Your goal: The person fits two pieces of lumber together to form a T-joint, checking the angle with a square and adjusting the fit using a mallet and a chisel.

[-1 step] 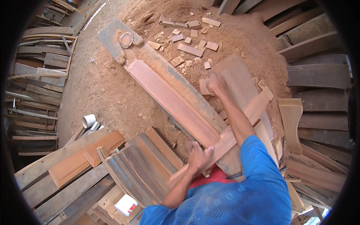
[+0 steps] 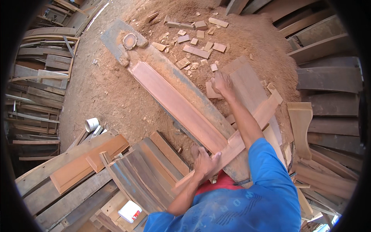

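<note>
Plainly, fingers of the left hand (image 2: 205, 164) close over a wooden crosspiece (image 2: 231, 147) lying across the near end of a long reddish panel (image 2: 179, 108) on the dusty tabletop (image 2: 170, 74). The right hand (image 2: 223, 83) is balled beside a broad board (image 2: 248, 85), gripping what I cannot tell; offcuts (image 2: 196, 51) lie beyond.

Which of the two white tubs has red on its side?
The lower tub, nearer the person's left hand: a red patch marks its side, while the upper tub, beyond the stacked boards, shows no red.
</note>
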### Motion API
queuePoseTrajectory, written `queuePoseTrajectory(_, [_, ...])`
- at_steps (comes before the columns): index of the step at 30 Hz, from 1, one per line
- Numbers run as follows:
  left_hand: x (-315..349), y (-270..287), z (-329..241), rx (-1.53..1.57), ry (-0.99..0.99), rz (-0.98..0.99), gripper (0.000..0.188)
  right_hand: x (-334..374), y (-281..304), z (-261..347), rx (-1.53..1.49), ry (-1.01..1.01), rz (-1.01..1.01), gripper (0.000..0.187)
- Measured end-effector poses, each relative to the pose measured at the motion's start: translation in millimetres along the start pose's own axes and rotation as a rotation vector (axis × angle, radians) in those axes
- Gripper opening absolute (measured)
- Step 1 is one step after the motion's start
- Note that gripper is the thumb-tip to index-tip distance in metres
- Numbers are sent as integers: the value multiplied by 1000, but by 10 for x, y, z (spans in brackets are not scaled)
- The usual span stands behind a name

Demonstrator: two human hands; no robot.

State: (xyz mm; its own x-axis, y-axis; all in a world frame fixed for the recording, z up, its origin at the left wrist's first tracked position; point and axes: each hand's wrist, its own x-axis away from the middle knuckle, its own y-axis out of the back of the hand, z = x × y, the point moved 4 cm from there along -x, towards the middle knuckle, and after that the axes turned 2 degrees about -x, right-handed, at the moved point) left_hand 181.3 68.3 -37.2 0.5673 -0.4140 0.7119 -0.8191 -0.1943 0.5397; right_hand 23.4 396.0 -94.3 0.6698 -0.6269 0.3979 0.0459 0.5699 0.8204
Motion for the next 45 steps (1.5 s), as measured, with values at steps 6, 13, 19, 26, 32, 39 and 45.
queuePoseTrajectory(6, [1,27,1,47,75,103,82,-1067,-222,248,149,90,-48,74])
queuePoseTrajectory(13, [-24,-69,96,4,-144,-114,78,-1790,-748,-68,285,204,-173,61])
queuePoseTrajectory(19, [-60,-46,54,79,-53,37,74,-1347,-447,-97,184,401,-237,37])
queuePoseTrajectory(26, [-126,-134,450,347,-99,-17,54,412,734,-521,-156,547,-316,24])
queuePoseTrajectory(32, [-115,-14,427,229,-44,104,61,2871,913,-1416,-656,99,-166,33])
queuePoseTrajectory(39, [-90,-88,309,87,26,136,82,4564,-83,-1678,-690,-267,-222,36])
queuePoseTrajectory(45, [-43,-23,200,-25,51,126,90,4861,-490,-1471,-702,-299,-170,35])
